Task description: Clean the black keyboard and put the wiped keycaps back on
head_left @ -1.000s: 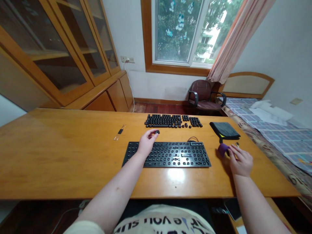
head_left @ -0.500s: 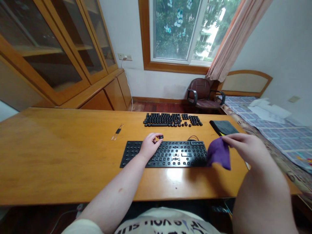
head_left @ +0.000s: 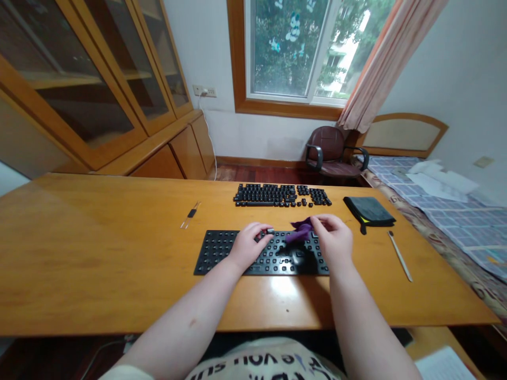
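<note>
A black keyboard base point(head_left: 222, 250) with its keycaps off lies on the wooden desk in front of me. Over its upper middle, my left hand point(head_left: 249, 244) pinches a small keycap point(head_left: 270, 230) between thumb and fingers. My right hand point(head_left: 335, 235) holds a bunched purple cloth point(head_left: 301, 230) above the right half of the base, a short way from the keycap. Behind the base, the removed keycaps point(head_left: 265, 195) stand in keyboard order.
Left of the keycaps lies a keycap puller point(head_left: 191, 213) with wire ends. A dark zip pouch point(head_left: 370, 210) and a thin white-handled brush point(head_left: 401, 257) are on the right of the desk point(head_left: 99, 253). An armchair point(head_left: 330, 150) stands beyond.
My right hand has moved left with the purple cloth, from beside the keyboard base to over it. The keycap in my left hand has turned and shifted slightly right. The brush has come into view.
</note>
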